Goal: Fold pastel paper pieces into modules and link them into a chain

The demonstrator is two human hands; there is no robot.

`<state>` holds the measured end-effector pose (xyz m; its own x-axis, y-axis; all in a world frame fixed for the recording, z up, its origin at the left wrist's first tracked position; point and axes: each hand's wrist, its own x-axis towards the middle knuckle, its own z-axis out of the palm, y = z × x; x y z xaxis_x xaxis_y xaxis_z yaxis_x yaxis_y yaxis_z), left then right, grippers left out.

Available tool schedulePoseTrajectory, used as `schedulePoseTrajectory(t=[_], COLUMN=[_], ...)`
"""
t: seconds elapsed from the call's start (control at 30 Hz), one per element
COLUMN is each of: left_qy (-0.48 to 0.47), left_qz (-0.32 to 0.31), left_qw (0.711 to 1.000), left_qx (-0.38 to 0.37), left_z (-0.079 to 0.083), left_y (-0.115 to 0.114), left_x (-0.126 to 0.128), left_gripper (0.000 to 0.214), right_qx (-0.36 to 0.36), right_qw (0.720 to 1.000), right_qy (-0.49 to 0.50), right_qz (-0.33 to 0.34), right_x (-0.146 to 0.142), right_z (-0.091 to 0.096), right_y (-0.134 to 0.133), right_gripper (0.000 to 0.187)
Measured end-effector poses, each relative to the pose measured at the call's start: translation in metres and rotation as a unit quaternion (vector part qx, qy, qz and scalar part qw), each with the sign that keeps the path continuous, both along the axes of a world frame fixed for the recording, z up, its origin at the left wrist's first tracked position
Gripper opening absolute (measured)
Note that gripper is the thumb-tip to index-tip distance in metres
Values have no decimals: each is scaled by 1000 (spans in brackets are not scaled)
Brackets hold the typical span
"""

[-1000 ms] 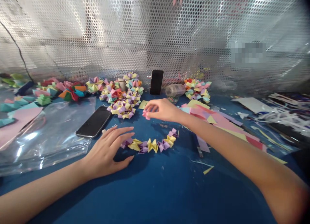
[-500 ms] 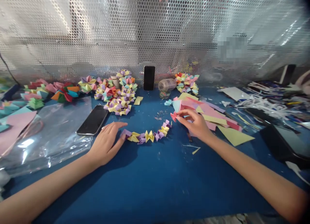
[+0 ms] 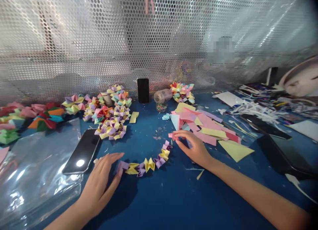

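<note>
A curved chain of folded yellow and purple paper pieces point(image 3: 149, 164) lies on the blue table in front of me. My left hand point(image 3: 99, 182) rests at its left end, fingers stretched and thumb apart from them. The thumb tip touches or nearly touches the purple end piece. Beyond the chain's right end, my right hand point(image 3: 192, 147) pinches a small pink folded paper piece point(image 3: 171, 135) between thumb and fingertips. Part of that piece is hidden by the fingers.
Loose coloured paper sheets point(image 3: 213, 132) lie behind my right hand. A black phone point(image 3: 81, 152) lies left beside a clear plastic bag point(image 3: 49, 167). Folded paper rings point(image 3: 111, 129), an upright phone point(image 3: 143, 90) and a tipped jar point(image 3: 162, 95) stand before a perforated metal panel point(image 3: 99, 41).
The view has tilted and shifted, so the table things appear lower and further left. My right hand still pinches the pink piece; its fingers cover more of it. The chain keeps its curve.
</note>
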<state>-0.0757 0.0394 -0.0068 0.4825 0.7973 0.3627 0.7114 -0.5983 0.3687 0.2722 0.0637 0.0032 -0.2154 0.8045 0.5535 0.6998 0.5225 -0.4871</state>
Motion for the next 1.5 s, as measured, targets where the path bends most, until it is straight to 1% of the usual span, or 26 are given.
schedulePoseTrajectory(t=[0.17,0.3,0.37,0.5,0.6,0.77,0.87,0.97,1.13,1.23,1.37,1.5], left_qy=[2,-39,-54,-51,-41,-50,-52,-47,-54,-58,-68,-72], left_qz=[8,51,52,40,41,43,43,34,35,31,22,14], left_qw=[999,996,994,997,998,998,998,998,995,994,994,995], left_qx=[-33,-69,-74,-43,-23,2,0,-27,-73,-87,-85,-72], left_z=[-2,3,5,4,4,3,4,6,13,15,15,16], left_y=[2,0,-2,-4,-4,-2,-2,-2,-2,-2,-3,-4], left_x=[1,6,8,9,11,12,9,6,2,1,2,2], left_gripper=[40,35,34,34,33,32,31,31,29,27,27,26], right_qx=[-12,-21,-27,-32,-32,-51,-48,-48,-40,-40,-38,1], right_qw=[1000,1000,1000,999,999,998,999,999,999,999,996,997], right_qy=[2,4,9,11,7,1,1,-5,-5,15,64,55], right_qz=[8,0,3,23,27,34,25,14,6,-18,-48,-50], right_x=[3,5,5,4,4,6,6,5,2,0,0,-1], right_z=[-2,-4,-5,-4,-2,0,-1,-2,-2,-2,0,4], right_y=[1,1,-1,-5,-8,-10,-8,-5,-4,-2,2,3], right_gripper=[18,18,19,17,17,17,14,10,11,12,15,15])
